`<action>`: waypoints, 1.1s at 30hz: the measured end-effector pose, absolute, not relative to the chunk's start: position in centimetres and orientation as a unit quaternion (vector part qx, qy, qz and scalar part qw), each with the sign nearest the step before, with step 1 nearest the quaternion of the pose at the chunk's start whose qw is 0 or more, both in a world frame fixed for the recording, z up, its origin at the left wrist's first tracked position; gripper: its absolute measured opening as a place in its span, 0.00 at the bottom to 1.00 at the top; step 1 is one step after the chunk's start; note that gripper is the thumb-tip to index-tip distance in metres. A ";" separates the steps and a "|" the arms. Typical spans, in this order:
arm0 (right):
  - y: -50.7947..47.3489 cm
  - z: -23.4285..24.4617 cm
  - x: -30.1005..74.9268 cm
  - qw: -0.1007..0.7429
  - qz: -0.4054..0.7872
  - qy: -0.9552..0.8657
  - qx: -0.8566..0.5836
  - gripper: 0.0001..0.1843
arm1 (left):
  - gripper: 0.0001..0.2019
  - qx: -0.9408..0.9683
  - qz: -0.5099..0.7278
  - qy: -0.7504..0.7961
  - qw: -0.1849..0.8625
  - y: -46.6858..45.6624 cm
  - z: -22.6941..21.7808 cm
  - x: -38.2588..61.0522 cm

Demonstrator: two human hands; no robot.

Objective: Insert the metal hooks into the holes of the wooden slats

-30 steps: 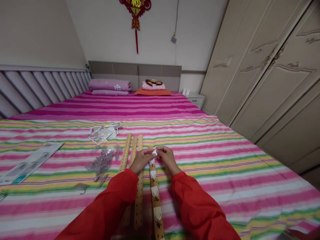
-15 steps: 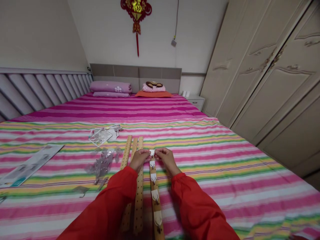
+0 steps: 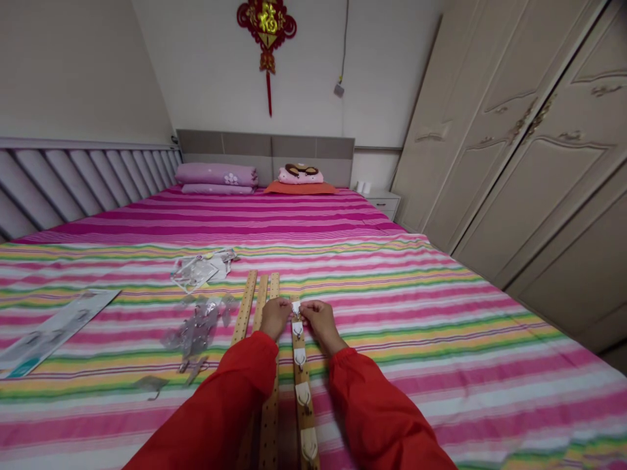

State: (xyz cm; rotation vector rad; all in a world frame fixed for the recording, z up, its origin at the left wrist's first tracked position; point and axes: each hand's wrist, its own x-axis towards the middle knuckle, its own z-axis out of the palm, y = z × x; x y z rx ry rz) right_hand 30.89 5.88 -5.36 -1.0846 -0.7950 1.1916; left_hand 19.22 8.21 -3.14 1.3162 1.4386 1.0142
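Observation:
A wooden strip (image 3: 304, 418) lies lengthwise on the striped cloth in front of me, with several white hooks (image 3: 300, 358) in a row along it. At its far end sits the topmost white hook (image 3: 296, 307), between my two hands. From the left, my left hand (image 3: 274, 318) pinches at its edge, fingers closed. On the opposite side my right hand (image 3: 319, 322) is also closed, thumb and fingertips at the hook's right edge. Beside the left hand lie more wooden strips with rows of holes (image 3: 243, 307), partly hidden under my red sleeve.
To the left are a pile of clear hooks (image 3: 198, 326), a single clear hook (image 3: 151, 384), crumpled packaging (image 3: 200, 269) and a long flat package (image 3: 59, 334). Pillows (image 3: 215, 175) lie at the headboard; a wardrobe (image 3: 499, 156) stands along the right.
The view has tipped slightly, so the bed and strips appear a little lower. Both hands stay at the topmost hook, which shows a bit more between the fingertips.

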 end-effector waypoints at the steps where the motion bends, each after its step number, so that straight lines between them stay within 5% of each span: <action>1: 6.0 -5.5 30.8 0.623 0.516 -0.345 -0.477 0.09 | 0.04 0.542 0.404 0.591 0.441 8.3 -3.1 19.3; 33: 6.9 -6.4 30.4 0.598 0.498 -0.314 -0.543 0.07 | 0.04 0.649 0.319 0.640 0.259 8.4 -2.9 19.8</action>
